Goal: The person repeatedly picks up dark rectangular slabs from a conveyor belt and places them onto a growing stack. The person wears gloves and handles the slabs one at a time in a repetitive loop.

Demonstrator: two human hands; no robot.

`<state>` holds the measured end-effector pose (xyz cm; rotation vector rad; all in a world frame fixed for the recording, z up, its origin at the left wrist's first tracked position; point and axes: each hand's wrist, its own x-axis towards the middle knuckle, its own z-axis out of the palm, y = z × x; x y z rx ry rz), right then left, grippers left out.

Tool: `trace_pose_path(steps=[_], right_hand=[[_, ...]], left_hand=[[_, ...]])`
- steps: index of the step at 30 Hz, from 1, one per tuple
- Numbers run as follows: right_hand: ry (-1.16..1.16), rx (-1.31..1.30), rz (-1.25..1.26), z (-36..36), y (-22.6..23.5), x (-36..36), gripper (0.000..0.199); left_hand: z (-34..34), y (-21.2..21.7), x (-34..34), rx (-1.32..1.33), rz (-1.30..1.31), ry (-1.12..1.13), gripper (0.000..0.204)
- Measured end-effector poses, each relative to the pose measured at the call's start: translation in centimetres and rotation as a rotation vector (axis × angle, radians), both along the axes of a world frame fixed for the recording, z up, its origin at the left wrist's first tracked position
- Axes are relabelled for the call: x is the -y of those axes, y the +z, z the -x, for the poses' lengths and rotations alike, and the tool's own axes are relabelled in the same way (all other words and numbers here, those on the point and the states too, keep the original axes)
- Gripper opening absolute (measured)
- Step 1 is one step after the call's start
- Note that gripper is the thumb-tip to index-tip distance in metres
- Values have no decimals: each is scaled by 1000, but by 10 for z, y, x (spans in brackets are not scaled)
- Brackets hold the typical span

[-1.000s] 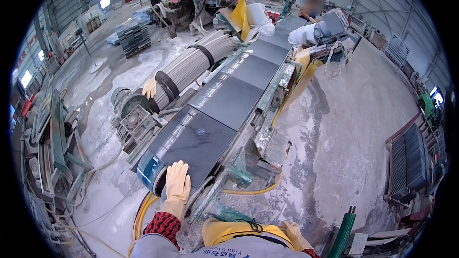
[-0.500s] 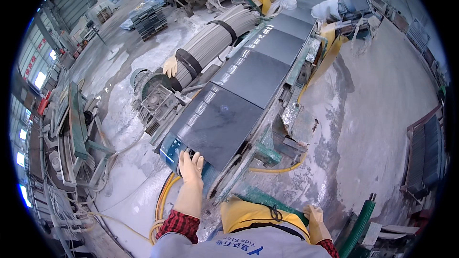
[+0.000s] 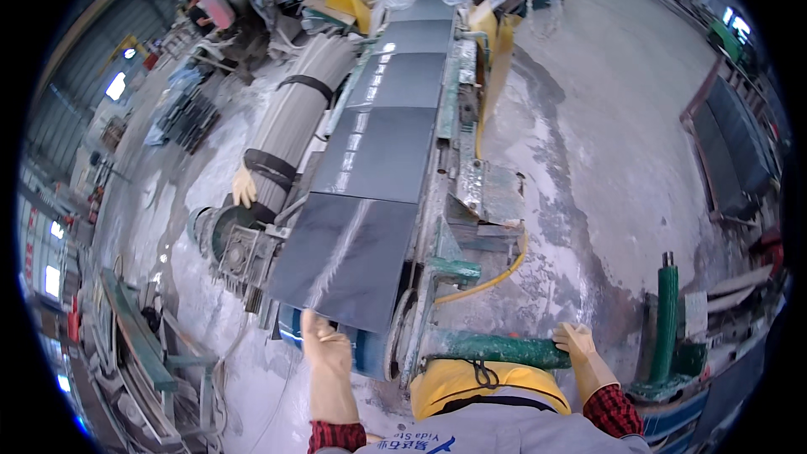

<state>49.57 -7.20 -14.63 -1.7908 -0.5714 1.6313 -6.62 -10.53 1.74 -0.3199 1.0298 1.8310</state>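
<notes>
My left hand point(image 3: 328, 355), in a cream rubber glove, is at the near edge of a dark grey stone slab point(image 3: 353, 252). One digit points up against that edge, and the other fingers are curled; anything inside them is hidden. A pale streak runs up the slab from there. The slab lies on a conveyor belt point(image 3: 370, 353) whose blue end shows below it, with more dark slabs point(image 3: 374, 151) in line behind. My right hand point(image 3: 577, 343), gloved alike, has its fingers curled over the end of a green pipe point(image 3: 496, 348) in front of my waist.
Left of the conveyor are a motor point(image 3: 239, 248) and a strapped bundle of pale strips point(image 3: 294, 109) with a loose glove point(image 3: 244, 187) on it. A green post point(image 3: 666, 319) stands at right. Dark slabs point(image 3: 731, 143) lean on a far-right rack. A yellow hose point(image 3: 492, 282) loops beside the frame.
My view has turned, so the conveyor now runs more straight ahead. My left hand went from spread fingers on the slab's edge to curled ones. A pale streak now shows on the near slab.
</notes>
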Motion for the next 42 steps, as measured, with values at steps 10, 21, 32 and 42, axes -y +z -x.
trace_pose_path(steps=[10,21,32,42], right_hand=[[6,14,-45,11,19,14,33],[-33,-161,-183,3,96,47,38],[-101,-1041,-745,-46,232,95,50],[-820,-202,-669,-187,241,304,28]], left_hand=[[-26,36,-57,-189,-87,-74,59],[-63,118,10,-224,-293,-274,69],[-335,126,-7,24,-346,-969,73],[-628,84,28,226,-38,-1853,61]])
